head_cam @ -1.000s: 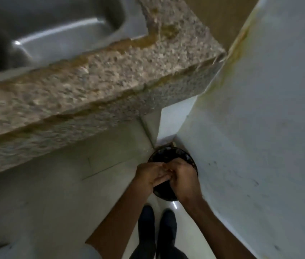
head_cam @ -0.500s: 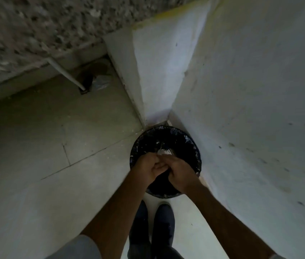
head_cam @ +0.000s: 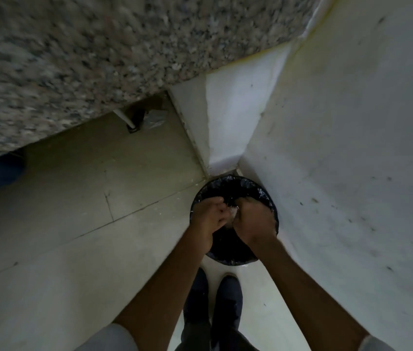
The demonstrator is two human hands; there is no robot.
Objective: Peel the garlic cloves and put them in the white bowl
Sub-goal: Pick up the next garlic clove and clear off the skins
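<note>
Both my hands are held together over a round bin with a black liner (head_cam: 235, 184) on the floor in a corner. My left hand (head_cam: 209, 216) and my right hand (head_cam: 253, 221) have curled fingers that meet around a small pale thing, a garlic clove or its skin (head_cam: 232, 212), mostly hidden between them. The white bowl is not in view.
A speckled granite counter edge (head_cam: 99, 54) overhangs at the upper left. A white wall (head_cam: 352, 148) runs along the right, and a white partition (head_cam: 230, 117) stands behind the bin. Tiled floor (head_cam: 73, 211) spreads to the left. My dark shoes (head_cam: 213, 295) stand just below the bin.
The view has tipped down from the counter and sink to the floor. My hands have stayed together over the bin, working the small pale thing.
</note>
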